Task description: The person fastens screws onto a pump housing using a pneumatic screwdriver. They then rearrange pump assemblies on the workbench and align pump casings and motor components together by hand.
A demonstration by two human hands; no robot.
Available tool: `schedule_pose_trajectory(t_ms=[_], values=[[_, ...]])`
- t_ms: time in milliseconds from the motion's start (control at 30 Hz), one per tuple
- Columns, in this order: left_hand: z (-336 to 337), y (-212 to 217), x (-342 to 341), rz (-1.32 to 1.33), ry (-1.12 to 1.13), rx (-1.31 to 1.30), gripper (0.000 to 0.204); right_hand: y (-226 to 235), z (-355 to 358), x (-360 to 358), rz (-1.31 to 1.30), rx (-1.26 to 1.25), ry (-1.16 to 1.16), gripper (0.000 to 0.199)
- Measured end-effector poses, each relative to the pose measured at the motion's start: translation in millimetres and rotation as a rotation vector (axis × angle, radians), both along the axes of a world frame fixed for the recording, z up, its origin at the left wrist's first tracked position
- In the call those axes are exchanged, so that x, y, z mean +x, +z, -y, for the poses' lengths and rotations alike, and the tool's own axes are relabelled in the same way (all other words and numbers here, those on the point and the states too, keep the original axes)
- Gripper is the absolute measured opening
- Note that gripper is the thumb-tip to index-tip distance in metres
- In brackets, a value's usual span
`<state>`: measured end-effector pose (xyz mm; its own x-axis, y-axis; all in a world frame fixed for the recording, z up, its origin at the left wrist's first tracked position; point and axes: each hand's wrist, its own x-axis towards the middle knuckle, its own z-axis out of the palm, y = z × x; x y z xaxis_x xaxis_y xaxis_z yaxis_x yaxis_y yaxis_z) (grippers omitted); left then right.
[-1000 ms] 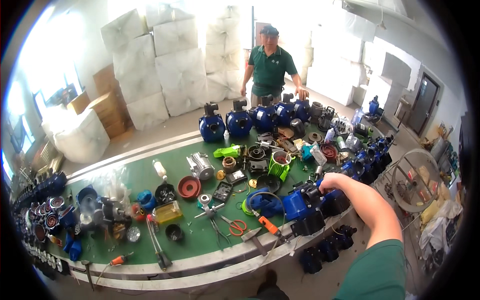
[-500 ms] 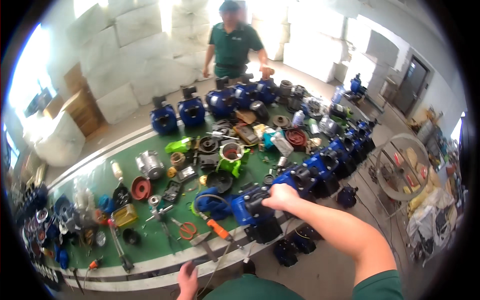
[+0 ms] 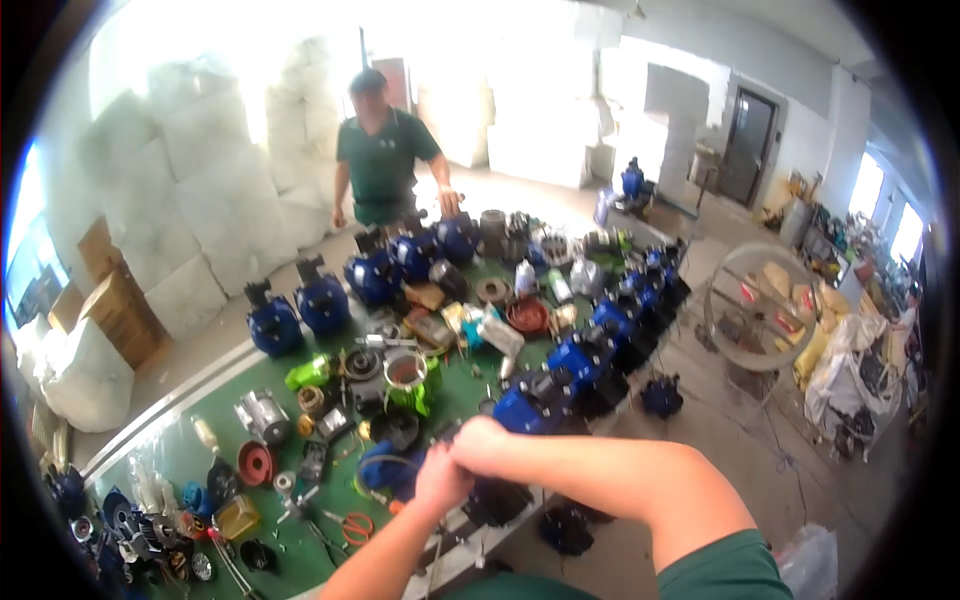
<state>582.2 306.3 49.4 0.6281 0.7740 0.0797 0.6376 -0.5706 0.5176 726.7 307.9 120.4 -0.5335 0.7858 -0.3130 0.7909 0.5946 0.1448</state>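
Observation:
My left hand (image 3: 443,480) and my right hand (image 3: 480,446) meet over the nearest blue machine, which looks like a pump. Both have their fingers curled closed; what lies between them is hidden. My forearms cover most of that pump, and its black lower part (image 3: 497,502) shows below my right forearm. Beyond my right hand, another blue pump (image 3: 522,408) heads a row running away along the table's right edge. Left of my hands lies a blue cloth (image 3: 384,466). Orange-handled scissors (image 3: 357,528) rest on the green table near my left forearm.
Across the green table (image 3: 180,440), a person (image 3: 385,155) in a dark green shirt has a hand at another blue pump (image 3: 457,240). Loose parts crowd the middle, including a red ring (image 3: 527,316) and a motor housing (image 3: 262,416). A round-framed stand (image 3: 762,305) is on the right.
My left hand has come up from the near edge to meet my right hand at the nearest pump. My right hand has shifted left, and the view has turned right.

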Motion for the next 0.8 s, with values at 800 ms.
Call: schedule_pose_trajectory(t_ms=[800], values=[[2, 2, -8, 0.177, 0.082, 0.05, 0.067, 25, 18, 13, -0.243, -0.147, -0.892, 0.051]])
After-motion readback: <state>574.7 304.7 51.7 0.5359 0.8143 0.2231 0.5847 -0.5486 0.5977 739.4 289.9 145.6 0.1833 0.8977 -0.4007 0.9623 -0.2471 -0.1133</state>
